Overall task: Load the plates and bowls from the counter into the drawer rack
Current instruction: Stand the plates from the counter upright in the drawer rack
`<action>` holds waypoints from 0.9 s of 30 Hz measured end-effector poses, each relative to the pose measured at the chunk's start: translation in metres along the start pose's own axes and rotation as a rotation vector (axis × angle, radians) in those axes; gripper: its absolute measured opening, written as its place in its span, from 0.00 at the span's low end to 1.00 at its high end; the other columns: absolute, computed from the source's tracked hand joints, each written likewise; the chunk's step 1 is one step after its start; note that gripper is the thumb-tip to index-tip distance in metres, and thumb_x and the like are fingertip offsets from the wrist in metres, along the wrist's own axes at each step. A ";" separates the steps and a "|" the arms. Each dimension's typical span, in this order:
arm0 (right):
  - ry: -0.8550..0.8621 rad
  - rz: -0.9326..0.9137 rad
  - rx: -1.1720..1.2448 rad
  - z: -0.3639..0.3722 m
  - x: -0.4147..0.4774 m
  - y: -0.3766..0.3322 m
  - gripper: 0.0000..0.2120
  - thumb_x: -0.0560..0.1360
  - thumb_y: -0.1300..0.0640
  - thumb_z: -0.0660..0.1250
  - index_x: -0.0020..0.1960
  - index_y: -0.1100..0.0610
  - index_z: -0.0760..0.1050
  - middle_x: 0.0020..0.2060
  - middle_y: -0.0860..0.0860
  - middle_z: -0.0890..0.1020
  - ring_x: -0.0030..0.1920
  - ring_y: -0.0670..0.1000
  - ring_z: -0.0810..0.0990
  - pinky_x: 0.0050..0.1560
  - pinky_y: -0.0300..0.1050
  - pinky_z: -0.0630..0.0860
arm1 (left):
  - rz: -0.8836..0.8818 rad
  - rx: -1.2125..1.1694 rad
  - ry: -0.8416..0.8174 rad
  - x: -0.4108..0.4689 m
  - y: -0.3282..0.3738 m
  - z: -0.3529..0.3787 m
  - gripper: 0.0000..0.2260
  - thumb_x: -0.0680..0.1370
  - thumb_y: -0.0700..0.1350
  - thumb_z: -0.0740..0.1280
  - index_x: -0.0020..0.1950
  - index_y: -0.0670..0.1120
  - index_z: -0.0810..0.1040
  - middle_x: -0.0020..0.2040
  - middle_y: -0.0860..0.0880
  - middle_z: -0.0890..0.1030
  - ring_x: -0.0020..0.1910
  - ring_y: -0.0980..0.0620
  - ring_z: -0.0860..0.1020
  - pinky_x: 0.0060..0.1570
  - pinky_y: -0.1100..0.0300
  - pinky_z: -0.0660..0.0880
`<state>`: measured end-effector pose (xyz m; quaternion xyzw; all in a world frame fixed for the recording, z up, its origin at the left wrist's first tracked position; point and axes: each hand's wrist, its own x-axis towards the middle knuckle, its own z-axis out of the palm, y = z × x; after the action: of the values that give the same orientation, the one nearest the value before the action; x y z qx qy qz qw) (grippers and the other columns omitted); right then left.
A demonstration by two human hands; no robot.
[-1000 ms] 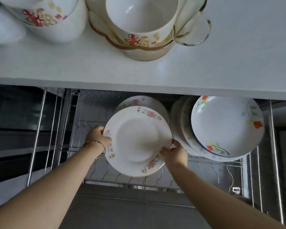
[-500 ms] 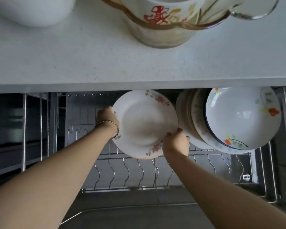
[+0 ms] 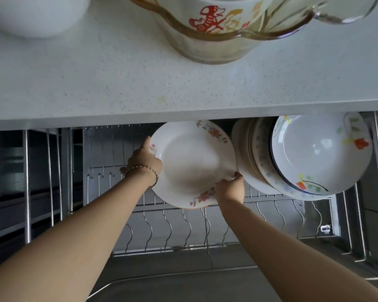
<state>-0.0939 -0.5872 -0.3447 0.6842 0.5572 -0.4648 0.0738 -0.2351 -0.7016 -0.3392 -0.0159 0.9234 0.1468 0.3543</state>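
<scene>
Left hand (image 3: 143, 159), right hand (image 3: 229, 190) both tight around floral plate (image 3: 192, 164), seemingly inside drawer rack (image 3: 170, 231).

Both hands hold a floral-rimmed plate (image 3: 192, 162) upright over the wire drawer rack (image 3: 162, 227): the left hand (image 3: 143, 159) grips its left edge (a bracelet sits on that wrist), the right hand (image 3: 229, 189) its lower right rim. Just beside it stand racked plates (image 3: 314, 153). Stacked bowls (image 3: 218, 25) rest on the counter (image 3: 118, 79).

Nested bowls (image 3: 216, 29) & another bowl (image 3: 35, 16) to their left sat on desk (image 3: 118, 83), far. Rack (image 3: 162, 225) lay below, nearer; plate (image 3: 190, 162) just left of plate stack (image 3: 253, 153) in rack.
</scene>
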 end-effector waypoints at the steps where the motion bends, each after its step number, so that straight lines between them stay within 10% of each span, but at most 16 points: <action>1: -0.014 -0.015 -0.004 -0.001 0.002 0.001 0.22 0.72 0.69 0.57 0.66 0.61 0.68 0.58 0.58 0.79 0.57 0.58 0.77 0.49 0.40 0.69 | 0.001 -0.015 -0.003 0.001 -0.001 0.001 0.28 0.75 0.38 0.57 0.73 0.56 0.58 0.67 0.44 0.73 0.61 0.39 0.74 0.63 0.49 0.71; 4: -0.063 -0.089 -0.036 -0.007 0.006 0.008 0.22 0.72 0.70 0.57 0.65 0.62 0.70 0.55 0.59 0.81 0.47 0.55 0.77 0.36 0.35 0.62 | -0.008 -0.051 -0.012 0.000 -0.005 0.006 0.28 0.76 0.39 0.58 0.75 0.54 0.56 0.66 0.40 0.72 0.61 0.37 0.74 0.59 0.52 0.72; 17: -0.005 -0.090 -0.135 -0.022 0.010 0.033 0.11 0.75 0.59 0.61 0.49 0.63 0.80 0.41 0.60 0.82 0.40 0.55 0.74 0.42 0.42 0.67 | -0.041 -0.179 -0.090 -0.025 -0.030 0.017 0.24 0.75 0.39 0.63 0.70 0.46 0.64 0.62 0.41 0.77 0.59 0.40 0.76 0.60 0.51 0.73; 22: -0.214 -0.047 -0.411 -0.056 0.003 0.025 0.21 0.76 0.50 0.62 0.29 0.59 0.64 0.27 0.52 0.70 0.31 0.54 0.70 0.27 0.40 0.61 | -0.110 -0.005 -0.067 -0.048 -0.015 -0.002 0.24 0.78 0.43 0.61 0.72 0.43 0.60 0.68 0.37 0.68 0.63 0.37 0.73 0.62 0.49 0.72; 27: -0.442 -0.161 -0.786 -0.122 -0.038 0.000 0.11 0.76 0.56 0.60 0.45 0.62 0.77 0.44 0.56 0.81 0.47 0.54 0.77 0.44 0.40 0.71 | 0.185 0.138 -0.234 -0.120 0.022 -0.034 0.14 0.77 0.39 0.58 0.61 0.42 0.75 0.62 0.44 0.78 0.61 0.45 0.76 0.64 0.59 0.69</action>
<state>-0.0245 -0.5375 -0.2495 0.4432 0.7135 -0.3571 0.4086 -0.1706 -0.6990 -0.2306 0.1106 0.8813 0.1157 0.4446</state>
